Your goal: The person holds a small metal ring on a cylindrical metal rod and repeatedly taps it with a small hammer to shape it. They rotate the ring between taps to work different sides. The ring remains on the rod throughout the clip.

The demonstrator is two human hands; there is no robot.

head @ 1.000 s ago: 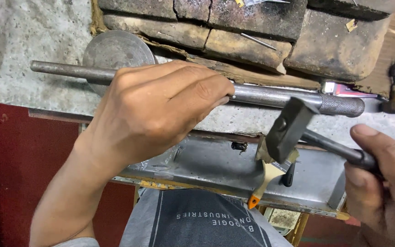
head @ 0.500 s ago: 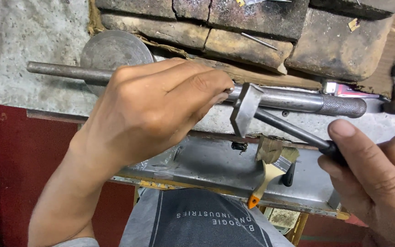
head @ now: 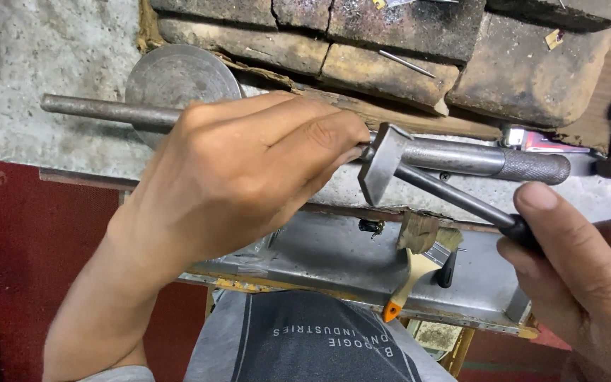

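Two hands work at the edge of a grey concrete surface, and the hammer head sits right at the left fingertips. Nearest the viewer, low in the frame, a metal tray carries a paintbrush with an orange-tipped handle. At the lower right, the right hand has its fingers clamped on the black grip of a hammer, thumb laid along the shaft. The shaft slopes up and to the left, so the head lies at centre frame, touching or just beside the steel rod. The left hand covers the middle of that rod, fingers together and closed down on it, their tips pointing right, just beside the hammer head. The rod's long axis runs left to right across the frame, its knurled end toward the right. Behind it a round metal disc lies at upper left, and farther back are weathered bricks.
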